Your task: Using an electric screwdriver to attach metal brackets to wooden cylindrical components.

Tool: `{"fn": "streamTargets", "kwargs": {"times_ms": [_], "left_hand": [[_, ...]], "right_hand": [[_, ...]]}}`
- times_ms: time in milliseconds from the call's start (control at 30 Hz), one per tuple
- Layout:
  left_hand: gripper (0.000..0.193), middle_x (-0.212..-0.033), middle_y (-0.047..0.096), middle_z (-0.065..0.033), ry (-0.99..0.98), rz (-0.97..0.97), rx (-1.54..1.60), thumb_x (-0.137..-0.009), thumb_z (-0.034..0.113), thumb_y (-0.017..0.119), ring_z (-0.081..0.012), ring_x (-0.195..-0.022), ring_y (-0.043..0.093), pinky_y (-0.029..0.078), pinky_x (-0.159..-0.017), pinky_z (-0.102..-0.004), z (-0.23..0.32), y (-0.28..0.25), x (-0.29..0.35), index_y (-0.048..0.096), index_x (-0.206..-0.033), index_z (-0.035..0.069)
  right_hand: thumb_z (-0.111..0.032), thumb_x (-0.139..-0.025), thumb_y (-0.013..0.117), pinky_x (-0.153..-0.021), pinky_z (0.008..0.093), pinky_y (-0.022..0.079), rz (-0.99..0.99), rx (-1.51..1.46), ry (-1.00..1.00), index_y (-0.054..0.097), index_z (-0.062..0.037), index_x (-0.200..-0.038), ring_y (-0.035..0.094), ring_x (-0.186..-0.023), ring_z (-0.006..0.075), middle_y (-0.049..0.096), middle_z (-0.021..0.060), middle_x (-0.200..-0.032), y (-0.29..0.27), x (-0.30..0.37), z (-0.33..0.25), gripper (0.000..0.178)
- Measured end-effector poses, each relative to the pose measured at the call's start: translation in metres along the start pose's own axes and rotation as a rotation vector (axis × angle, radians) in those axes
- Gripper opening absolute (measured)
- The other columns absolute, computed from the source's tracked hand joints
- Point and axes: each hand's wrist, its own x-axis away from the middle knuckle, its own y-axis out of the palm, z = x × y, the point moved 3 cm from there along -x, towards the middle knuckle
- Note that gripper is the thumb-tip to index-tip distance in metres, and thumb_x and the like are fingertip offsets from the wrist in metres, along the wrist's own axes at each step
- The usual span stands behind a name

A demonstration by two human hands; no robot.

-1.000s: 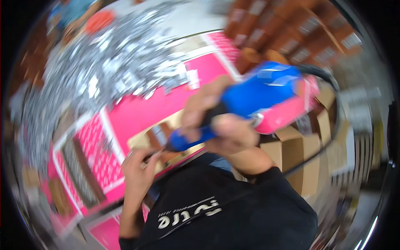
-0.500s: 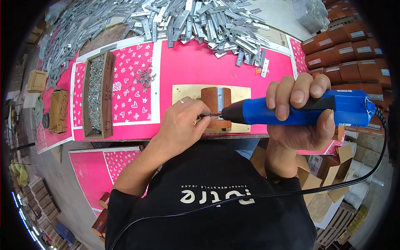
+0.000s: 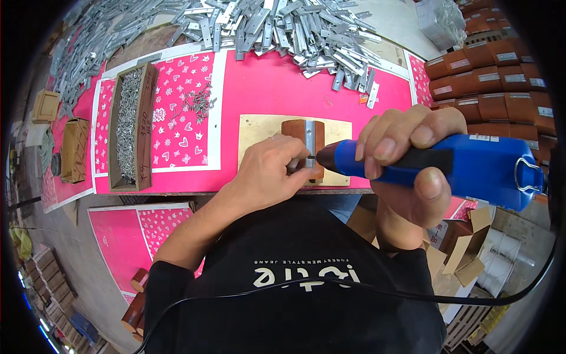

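Observation:
A curved brown block [image 3: 295,128] with a metal strip [image 3: 310,131] along it stands on a pale wooden board [image 3: 252,128]. My left hand [image 3: 272,168] is closed in a pinch over the block's left side, thumb and forefinger at the strip; what lies between the fingertips is hidden. My right hand [image 3: 407,159] is wrapped round a blue electric screwdriver [image 3: 486,168], held sideways. Its dark nose points left and meets the strip right by my left fingertips.
Loose metal strips [image 3: 277,29] are heaped along the table's far side. On the left stands a wooden tray [image 3: 147,127] of screws, with scattered screws [image 3: 199,103] beside it. Stacked brown blocks [image 3: 489,88] fill the right. A black cord [image 3: 413,295] crosses my front.
The screwdriver's nose has come closer to the strip, and its rear end has swung lower and nearer. My left fingers have shifted right, onto the block. The view has moved slightly.

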Motion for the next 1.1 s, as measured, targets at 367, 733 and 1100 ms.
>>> {"fn": "streamTargets", "kwargs": {"times_ms": [367, 733, 1100], "left_hand": [[0.027, -0.066, 0.051, -0.0084, 0.104, 0.032, -0.033, -0.071, 0.016, 0.080, -0.0247, -0.061, 0.051, 0.040, -0.053, -0.0360, -0.004, 0.009, -0.003, 0.057, -0.077, 0.003], [0.026, -0.069, 0.052, -0.0088, 0.068, 0.016, -0.029, -0.070, 0.014, 0.079, -0.0260, -0.063, 0.052, 0.040, -0.055, -0.0379, -0.006, 0.012, -0.002, 0.057, -0.081, 0.004], [0.026, -0.072, 0.055, -0.0093, 0.019, -0.025, -0.017, -0.072, 0.020, 0.076, -0.0288, -0.072, 0.055, 0.043, -0.061, -0.0416, -0.008, 0.013, -0.002, 0.057, -0.083, 0.005]], "right_hand": [[-0.022, -0.086, 0.064, -0.064, 0.0362, 0.050, 0.001, 0.054, -0.005, 0.048, -0.0055, -0.106, 0.057, -0.060, 0.0192, 0.061, 0.0131, -0.084, 0.000, -0.003, 0.011, 0.031], [-0.025, -0.086, 0.068, -0.063, 0.0351, 0.050, 0.039, 0.080, 0.062, 0.047, -0.0064, -0.104, 0.057, -0.059, 0.0181, 0.061, 0.0124, -0.082, 0.004, -0.003, 0.009, 0.034], [-0.028, -0.085, 0.068, -0.063, 0.0348, 0.049, 0.005, 0.097, 0.101, 0.045, -0.0072, -0.104, 0.056, -0.060, 0.0186, 0.060, 0.0122, -0.083, 0.003, -0.003, 0.004, 0.036]]}}
